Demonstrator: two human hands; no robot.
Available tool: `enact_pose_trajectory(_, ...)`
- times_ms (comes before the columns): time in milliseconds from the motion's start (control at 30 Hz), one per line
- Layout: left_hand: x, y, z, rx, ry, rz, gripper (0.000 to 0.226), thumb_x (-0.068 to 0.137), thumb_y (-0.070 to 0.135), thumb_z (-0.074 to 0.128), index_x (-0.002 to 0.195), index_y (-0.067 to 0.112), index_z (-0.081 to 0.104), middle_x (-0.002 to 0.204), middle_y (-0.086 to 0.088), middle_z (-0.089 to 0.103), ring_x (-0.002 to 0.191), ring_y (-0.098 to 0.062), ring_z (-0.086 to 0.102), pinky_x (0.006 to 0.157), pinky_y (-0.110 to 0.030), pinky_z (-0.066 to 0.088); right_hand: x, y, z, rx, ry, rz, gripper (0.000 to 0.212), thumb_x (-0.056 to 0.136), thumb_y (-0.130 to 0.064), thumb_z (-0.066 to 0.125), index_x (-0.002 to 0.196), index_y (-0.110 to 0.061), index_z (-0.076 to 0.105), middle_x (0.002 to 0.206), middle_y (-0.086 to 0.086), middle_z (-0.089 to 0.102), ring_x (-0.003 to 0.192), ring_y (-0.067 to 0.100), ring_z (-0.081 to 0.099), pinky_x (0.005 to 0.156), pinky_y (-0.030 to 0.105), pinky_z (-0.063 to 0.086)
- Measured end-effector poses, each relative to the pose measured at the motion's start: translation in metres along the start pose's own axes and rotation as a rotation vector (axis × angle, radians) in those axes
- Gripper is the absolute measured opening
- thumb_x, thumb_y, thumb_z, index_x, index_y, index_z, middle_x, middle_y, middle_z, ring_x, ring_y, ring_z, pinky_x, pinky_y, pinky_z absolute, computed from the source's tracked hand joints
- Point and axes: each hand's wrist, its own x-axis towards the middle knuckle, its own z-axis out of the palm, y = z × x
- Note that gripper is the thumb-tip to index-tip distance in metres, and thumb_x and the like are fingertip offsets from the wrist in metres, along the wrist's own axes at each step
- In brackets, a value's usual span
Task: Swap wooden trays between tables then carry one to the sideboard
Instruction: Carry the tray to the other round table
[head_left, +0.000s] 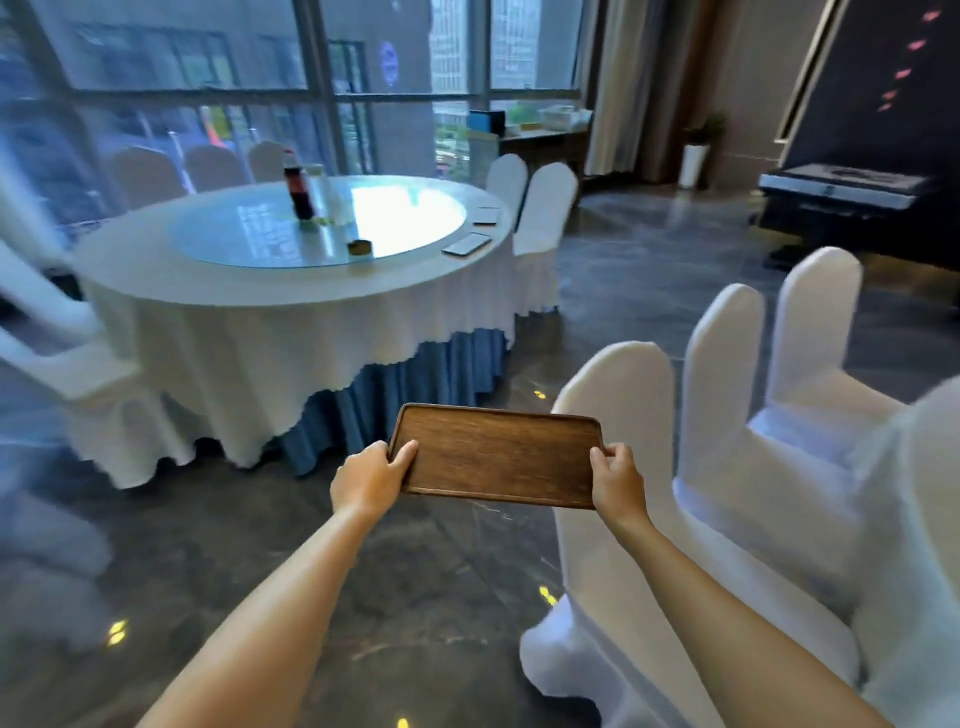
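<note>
Head view shows our left hand (371, 480) and right hand (618, 480), each grip clamped on an end of the wooden tray (498, 454), held between them. Covered chairs (623, 415) just beside the right grip could snag it.

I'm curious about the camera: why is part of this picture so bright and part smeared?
Head view: window light glares off the glass turntable on the round table; the left-edge chairs are motion-blurred and wide-angle stretched; the wooden tray and both hands stay fairly sharp.
</note>
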Motion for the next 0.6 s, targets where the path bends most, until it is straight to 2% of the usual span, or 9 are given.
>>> enact_pose_trajectory(100, 0.025, -0.025, -0.006, 0.001, 0.016, -0.062, 0.047, 0.091, 0.054, 0.039, 0.071, 0.012, 0.047, 0.093, -0.014, 0.068, 0.073, -0.026, 0.051, 0.065, -0.033, 0.039, 0.021, -0.017, 0.039, -0.019, -0.053, -0.031, 0.03, 0.098, -0.021, 0.038, 0.115, 0.002, 0.048, 0.104, 0.019, 0.058, 0.102, 0.035, 0.055, 0.08, 0.033, 0.036)
enact_pose_trajectory(233, 0.068, -0.048, -0.002, 0.021, 0.024, -0.125, 0.048, 0.092, 0.053, 0.038, 0.075, 0.009, 0.049, 0.095, -0.015, 0.068, 0.081, -0.032, 0.057, 0.067, -0.033, 0.038, 0.061, -0.03, 0.089, -0.045, -0.114, -0.047, 0.032, 0.098, -0.022, 0.038, 0.118, 0.001, 0.047, 0.116, 0.022, 0.059, 0.11, 0.036, 0.054, 0.09, 0.038, 0.041)
enact_pose_trajectory(333, 0.116, -0.056, 0.008, 0.03, 0.021, -0.145, 0.048, 0.092, 0.052, 0.038, 0.077, 0.008, 0.05, 0.094, -0.015, 0.068, 0.075, -0.027, 0.052, 0.066, -0.033, 0.038, 0.104, -0.034, 0.128, -0.064, -0.136, -0.057, 0.031, 0.098, -0.021, 0.039, 0.117, 0.001, 0.048, 0.111, 0.02, 0.06, 0.107, 0.035, 0.055, 0.085, 0.037, 0.04)
enact_pose_trajectory(400, 0.159, -0.059, 0.016, 0.025, 0.023, -0.157, 0.049, 0.092, 0.053, 0.037, 0.076, 0.009, 0.05, 0.092, -0.014, 0.068, 0.074, -0.026, 0.051, 0.065, -0.033, 0.039, 0.139, -0.039, 0.155, -0.062, -0.156, -0.064, 0.029, 0.098, -0.021, 0.039, 0.115, 0.0, 0.048, 0.101, 0.014, 0.057, 0.098, 0.031, 0.054, 0.077, 0.032, 0.036)
enact_pose_trajectory(533, 0.254, -0.046, 0.022, 0.057, 0.033, -0.177, 0.048, 0.092, 0.052, 0.038, 0.077, 0.008, 0.049, 0.095, -0.015, 0.068, 0.075, -0.025, 0.05, 0.065, -0.032, 0.037, 0.222, -0.065, 0.206, -0.026, -0.18, -0.061, 0.03, 0.098, -0.022, 0.038, 0.116, -0.001, 0.048, 0.097, 0.008, 0.053, 0.094, 0.026, 0.052, 0.081, 0.037, 0.04)
enact_pose_trajectory(600, 0.303, -0.031, 0.02, 0.089, 0.041, -0.152, 0.047, 0.093, 0.051, 0.037, 0.078, 0.008, 0.049, 0.098, -0.016, 0.068, 0.079, -0.03, 0.054, 0.066, -0.032, 0.037, 0.265, -0.081, 0.224, -0.005, -0.181, -0.059, 0.029, 0.098, -0.023, 0.037, 0.115, -0.001, 0.048, 0.096, 0.007, 0.053, 0.093, 0.025, 0.052, 0.078, 0.035, 0.041)
